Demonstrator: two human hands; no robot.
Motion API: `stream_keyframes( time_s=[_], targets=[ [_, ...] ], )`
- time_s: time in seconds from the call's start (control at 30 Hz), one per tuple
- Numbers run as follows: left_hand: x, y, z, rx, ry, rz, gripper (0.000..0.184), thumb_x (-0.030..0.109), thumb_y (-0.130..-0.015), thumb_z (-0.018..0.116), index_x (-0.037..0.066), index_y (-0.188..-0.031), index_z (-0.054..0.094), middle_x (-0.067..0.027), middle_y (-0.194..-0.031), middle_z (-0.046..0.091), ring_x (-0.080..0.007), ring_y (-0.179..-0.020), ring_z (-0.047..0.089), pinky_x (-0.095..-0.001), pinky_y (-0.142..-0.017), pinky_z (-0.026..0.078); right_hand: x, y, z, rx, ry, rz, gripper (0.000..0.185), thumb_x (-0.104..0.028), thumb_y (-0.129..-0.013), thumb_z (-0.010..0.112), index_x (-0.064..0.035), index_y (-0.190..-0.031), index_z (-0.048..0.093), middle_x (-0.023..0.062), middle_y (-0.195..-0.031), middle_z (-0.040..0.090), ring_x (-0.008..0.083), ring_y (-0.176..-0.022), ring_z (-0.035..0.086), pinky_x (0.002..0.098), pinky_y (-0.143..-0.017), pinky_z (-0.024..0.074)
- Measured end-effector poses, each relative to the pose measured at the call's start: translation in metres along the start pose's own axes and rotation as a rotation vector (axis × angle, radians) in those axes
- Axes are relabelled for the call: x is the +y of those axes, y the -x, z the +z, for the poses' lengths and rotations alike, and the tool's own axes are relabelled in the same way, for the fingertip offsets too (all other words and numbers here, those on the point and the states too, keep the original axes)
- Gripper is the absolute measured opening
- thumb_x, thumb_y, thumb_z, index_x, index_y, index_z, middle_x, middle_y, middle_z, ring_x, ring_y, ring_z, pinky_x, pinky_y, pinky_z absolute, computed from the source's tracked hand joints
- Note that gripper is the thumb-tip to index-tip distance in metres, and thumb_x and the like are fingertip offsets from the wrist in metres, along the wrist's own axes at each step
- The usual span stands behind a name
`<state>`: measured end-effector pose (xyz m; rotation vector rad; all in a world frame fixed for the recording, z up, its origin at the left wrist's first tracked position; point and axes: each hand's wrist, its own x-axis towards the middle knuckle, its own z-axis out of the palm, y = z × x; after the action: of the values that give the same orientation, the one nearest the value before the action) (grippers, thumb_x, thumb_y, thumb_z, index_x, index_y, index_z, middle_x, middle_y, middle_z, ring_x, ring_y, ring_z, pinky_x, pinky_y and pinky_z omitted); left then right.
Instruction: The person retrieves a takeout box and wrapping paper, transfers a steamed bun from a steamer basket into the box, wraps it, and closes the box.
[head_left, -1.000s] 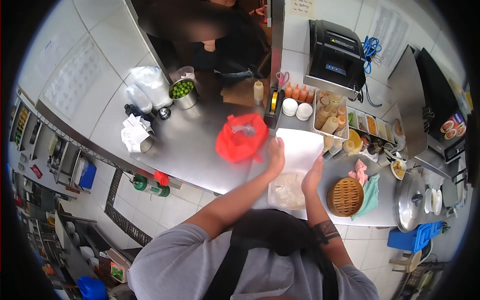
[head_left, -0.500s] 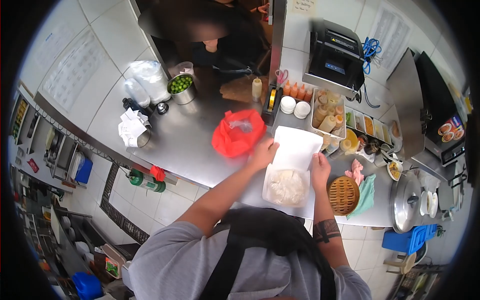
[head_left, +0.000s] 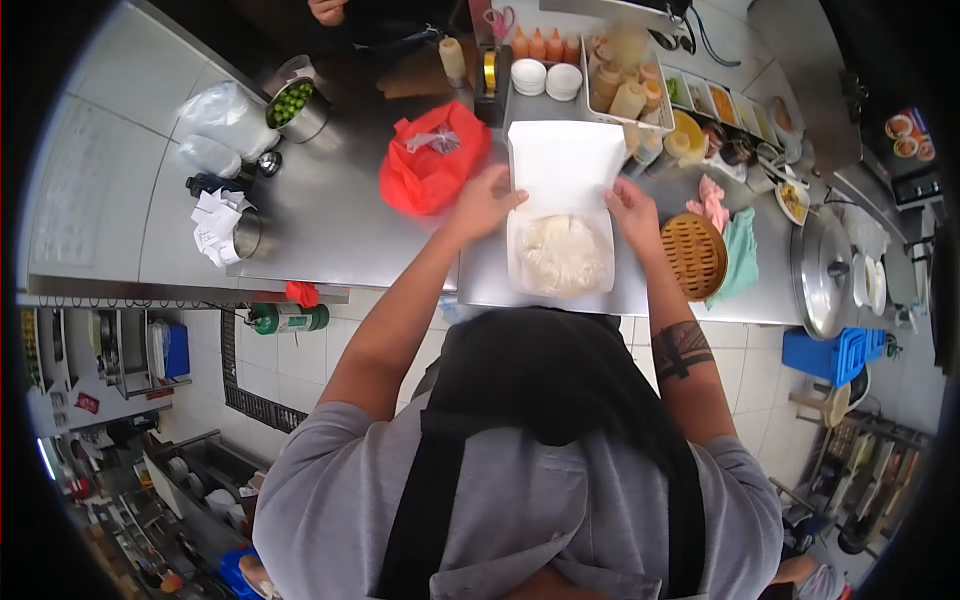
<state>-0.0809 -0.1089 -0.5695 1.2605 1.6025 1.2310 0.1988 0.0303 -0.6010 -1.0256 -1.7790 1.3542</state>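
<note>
An open white takeout box (head_left: 565, 165) rests on the steel counter near its front edge, its lid raised toward the far side. In its base lies a pale, whitish mound (head_left: 562, 255), which looks like rice wrapped in clear plastic. The left edge of the box, near the fold, is pinched by my left hand (head_left: 487, 203). My right hand (head_left: 633, 212) holds the opposite edge at about the same height, thumb and fingers closed on it. Just beyond my left hand sits a red plastic bag (head_left: 433, 165) with a clear bag in its mouth.
A bamboo steamer basket (head_left: 692, 258) and a green cloth (head_left: 738, 262) lie to the right. Squeeze bottles stand in a white bin (head_left: 625, 100) behind the box. At left are a pot of green limes (head_left: 298, 112) and paper slips (head_left: 218, 225). Another person's hand (head_left: 327, 11) shows at the top.
My view has tilted down, so the counter appears higher in the picture. The box now looks straighter and flat on the counter, with both hands still at its sides.
</note>
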Motion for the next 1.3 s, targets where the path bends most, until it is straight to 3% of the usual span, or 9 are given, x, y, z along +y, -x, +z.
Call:
stream_keyframes(
  time_s=[0.13,0.23,0.3,0.4,0.6,0.73,0.8,0.9,1.3],
  targets=[
    [0.045,-0.007,-0.003,0.089,0.019,0.126,0.048,0.015,-0.096,0.074,0.002,-0.139,0.056,-0.0125,-0.129,0.067,-0.0183,-0.110,0.065,-0.0337,-0.096,0.053,-0.071,0.000,0.004,0.081,-0.062,0.030,0.038,-0.021,-0.095,0.076,-0.0034,-0.127,0.069,0.0035,-0.107,0.073,0.0124,-0.094,0.065,0.0275,-0.087,0.0513],
    [0.076,-0.022,-0.010,0.031,-0.014,0.209,0.040,0.014,-0.096,0.073,0.002,-0.133,0.063,-0.0124,-0.126,0.069,-0.0164,-0.107,0.066,-0.0313,-0.092,0.054,-0.104,-0.019,-0.002,0.157,0.048,-0.183,0.039,-0.023,-0.091,0.080,-0.0045,-0.124,0.071,-0.0023,-0.098,0.071,0.0073,-0.086,0.061,0.0245,-0.080,0.0501],
    [0.091,-0.030,-0.014,0.020,-0.289,0.345,0.026,0.013,-0.096,0.074,0.003,-0.119,0.071,-0.0091,-0.112,0.073,-0.0130,-0.100,0.067,-0.0287,-0.087,0.055,-0.119,-0.030,-0.013,-0.003,0.309,-0.248,0.030,-0.019,-0.091,0.080,-0.0050,-0.117,0.074,-0.0010,-0.098,0.073,0.0072,-0.086,0.062,0.0243,-0.080,0.0504],
    [0.102,-0.044,-0.020,-0.094,-0.244,0.392,0.026,0.026,-0.093,0.077,0.003,-0.105,0.075,-0.0066,-0.089,0.073,-0.0138,-0.080,0.066,-0.0309,-0.074,0.053,-0.119,-0.046,-0.020,-0.144,0.328,-0.298,0.019,-0.010,-0.091,0.077,-0.0053,-0.110,0.076,0.0029,-0.097,0.075,0.0117,-0.087,0.067,0.0257,-0.080,0.0524],
    [0.115,-0.073,-0.017,-0.329,-0.330,0.123,0.036,0.037,-0.096,0.073,0.004,-0.105,0.078,-0.0069,-0.084,0.073,-0.0137,-0.076,0.062,-0.0303,-0.073,0.051,-0.112,-0.046,-0.021,-0.071,0.605,-0.818,0.017,-0.001,-0.090,0.073,-0.0043,-0.106,0.076,0.0093,-0.103,0.074,0.0227,-0.094,0.071,0.0302,-0.083,0.0559],
    [0.118,-0.078,-0.015,-0.444,-0.321,0.066,0.031,0.031,-0.092,0.076,0.007,-0.112,0.080,-0.0094,-0.096,0.077,-0.0178,-0.084,0.068,-0.0342,-0.079,0.053,-0.113,-0.037,-0.025,-0.081,0.525,-0.704,0.015,-0.004,-0.092,0.073,-0.0037,-0.107,0.076,0.0068,-0.104,0.075,0.0193,-0.095,0.071,0.0288,-0.083,0.0550],
    [0.140,-0.072,-0.013,-0.480,-0.433,0.034,0.032,0.028,-0.093,0.076,0.005,-0.115,0.078,-0.0103,-0.099,0.078,-0.0181,-0.089,0.069,-0.0330,-0.083,0.053,-0.111,-0.040,-0.030,-0.224,0.383,-0.317,0.019,-0.009,-0.095,0.074,-0.0030,-0.112,0.075,0.0042,-0.103,0.075,0.0135,-0.095,0.068,0.0265,-0.084,0.0534],
    [0.139,-0.072,-0.004,-0.478,-0.590,0.038,0.032,0.023,-0.092,0.076,0.002,-0.116,0.076,-0.0130,-0.101,0.078,-0.0210,-0.093,0.071,-0.0332,-0.085,0.053,-0.135,-0.037,-0.034,-0.371,0.243,-0.052,0.023,-0.015,-0.097,0.074,-0.0025,-0.115,0.076,0.0024,-0.103,0.074,0.0086,-0.094,0.065,0.0248,-0.084,0.0518],
    [0.127,-0.064,0.009,-0.242,-0.753,0.231,0.022,0.018,-0.090,0.076,0.006,-0.108,0.077,-0.0194,-0.095,0.075,-0.0322,-0.083,0.072,-0.0404,-0.079,0.055,-0.136,-0.041,-0.062,-0.547,0.428,-0.144,0.038,-0.017,-0.089,0.074,-0.0063,-0.126,0.073,0.0125,-0.105,0.078,0.0213,-0.094,0.071,0.0333,-0.088,0.0540]
  ],
)
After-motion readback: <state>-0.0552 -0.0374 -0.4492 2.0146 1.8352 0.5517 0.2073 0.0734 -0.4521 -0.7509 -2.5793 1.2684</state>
